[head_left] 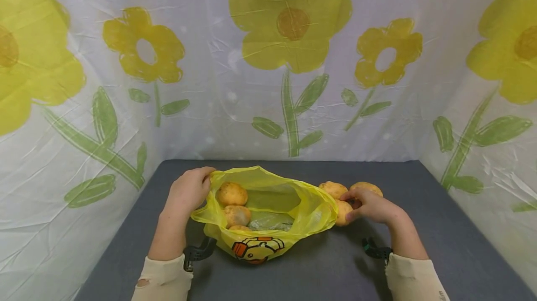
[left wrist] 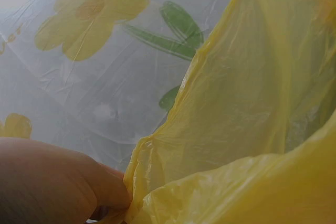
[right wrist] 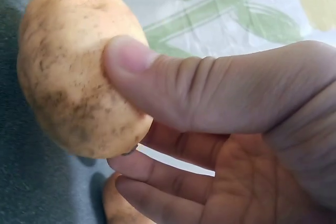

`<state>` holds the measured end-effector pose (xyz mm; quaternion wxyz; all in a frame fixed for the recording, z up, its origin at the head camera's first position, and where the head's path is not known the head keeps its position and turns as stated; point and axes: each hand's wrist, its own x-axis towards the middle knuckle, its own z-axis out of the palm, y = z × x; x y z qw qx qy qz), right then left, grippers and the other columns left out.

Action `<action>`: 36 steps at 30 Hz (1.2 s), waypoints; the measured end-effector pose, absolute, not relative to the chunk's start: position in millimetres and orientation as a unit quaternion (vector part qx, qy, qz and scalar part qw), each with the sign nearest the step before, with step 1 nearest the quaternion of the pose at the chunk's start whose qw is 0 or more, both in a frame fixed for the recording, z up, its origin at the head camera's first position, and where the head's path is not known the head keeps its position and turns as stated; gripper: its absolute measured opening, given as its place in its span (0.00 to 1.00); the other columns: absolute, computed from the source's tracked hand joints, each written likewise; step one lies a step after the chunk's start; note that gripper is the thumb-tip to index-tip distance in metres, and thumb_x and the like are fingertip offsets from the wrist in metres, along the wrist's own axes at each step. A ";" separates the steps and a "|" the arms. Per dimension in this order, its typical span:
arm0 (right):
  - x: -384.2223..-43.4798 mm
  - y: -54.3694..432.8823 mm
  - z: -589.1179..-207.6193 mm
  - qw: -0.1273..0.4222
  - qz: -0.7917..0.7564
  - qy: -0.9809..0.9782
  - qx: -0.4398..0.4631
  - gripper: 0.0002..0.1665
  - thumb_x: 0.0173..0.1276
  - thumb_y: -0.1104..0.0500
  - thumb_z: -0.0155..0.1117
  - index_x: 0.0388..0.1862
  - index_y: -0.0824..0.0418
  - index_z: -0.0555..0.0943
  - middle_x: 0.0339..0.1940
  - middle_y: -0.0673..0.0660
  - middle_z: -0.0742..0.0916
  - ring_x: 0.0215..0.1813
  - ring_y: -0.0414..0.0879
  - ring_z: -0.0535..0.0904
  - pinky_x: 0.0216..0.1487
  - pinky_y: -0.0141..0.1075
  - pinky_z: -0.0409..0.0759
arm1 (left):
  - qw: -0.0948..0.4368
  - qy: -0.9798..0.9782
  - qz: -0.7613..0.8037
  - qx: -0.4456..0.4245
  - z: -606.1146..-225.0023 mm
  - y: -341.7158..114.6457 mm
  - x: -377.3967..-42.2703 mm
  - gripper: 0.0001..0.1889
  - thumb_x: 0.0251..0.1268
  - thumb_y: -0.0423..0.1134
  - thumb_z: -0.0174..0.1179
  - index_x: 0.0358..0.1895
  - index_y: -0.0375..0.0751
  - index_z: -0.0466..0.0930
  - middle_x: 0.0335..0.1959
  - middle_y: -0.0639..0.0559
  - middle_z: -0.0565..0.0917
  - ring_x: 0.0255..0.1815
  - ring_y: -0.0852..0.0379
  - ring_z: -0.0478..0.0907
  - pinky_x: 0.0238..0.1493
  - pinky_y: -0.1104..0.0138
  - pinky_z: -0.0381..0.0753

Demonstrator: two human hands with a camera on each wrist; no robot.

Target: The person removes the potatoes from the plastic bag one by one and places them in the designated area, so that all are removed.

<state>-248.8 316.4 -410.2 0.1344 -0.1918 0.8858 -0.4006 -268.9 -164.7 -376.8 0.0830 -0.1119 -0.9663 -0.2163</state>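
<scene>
A yellow plastic bag (head_left: 314,212) with a cartoon duck print lies with its mouth spread wide. Inside, at its left, are a potato (head_left: 232,194), a second potato (head_left: 237,216) and part of a third. My left hand (head_left: 187,192) pinches the bag's left rim, which the left wrist view shows gathered at the fingertips. Right of the bag, my right hand (head_left: 372,205) grips a potato (right wrist: 79,72) between thumb and fingers, close to the bag's right edge. Two more potatoes, one at the back (head_left: 333,189) and one behind the hand (head_left: 367,188), lie there.
The dark grey table (head_left: 319,268) is bordered at the back and sides by a white curtain (head_left: 209,119) printed with yellow flowers. In the right wrist view, part of another potato (right wrist: 123,203) shows below the fingers. Each wrist wears a black mount.
</scene>
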 end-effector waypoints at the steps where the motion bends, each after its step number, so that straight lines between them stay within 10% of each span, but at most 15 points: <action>1: -249.2 315.0 -411.2 0.137 -0.393 0.890 -0.188 0.32 0.60 0.63 0.78 0.61 0.75 0.79 0.50 0.62 0.82 0.48 0.56 0.80 0.48 0.45 0.80 | 0.085 -0.966 -0.216 -0.113 -377.1 -164.4 -269.1 0.19 0.79 0.32 0.49 0.67 0.36 0.79 0.42 0.43 0.86 0.16 0.54 0.63 0.20 0.61 0.62; 25: -246.7 309.5 -410.8 0.161 -0.383 0.898 -0.144 0.27 0.62 0.71 0.73 0.60 0.73 0.78 0.47 0.61 0.81 0.45 0.55 0.76 0.45 0.46 0.78 | 0.093 -0.965 -0.212 -0.120 -378.7 -161.5 -269.9 0.19 0.78 0.31 0.49 0.65 0.37 0.81 0.52 0.39 0.86 0.19 0.53 0.66 0.23 0.60 0.65; 36: -228.2 297.2 -378.7 0.029 -0.337 0.928 -0.155 0.22 0.78 0.67 0.56 0.69 0.68 0.74 0.63 0.68 0.79 0.63 0.67 0.76 0.56 0.57 0.79 | 0.098 -0.963 -0.215 -0.126 -378.8 -162.0 -268.8 0.19 0.78 0.32 0.49 0.65 0.37 0.81 0.48 0.41 0.86 0.16 0.54 0.62 0.21 0.62 0.62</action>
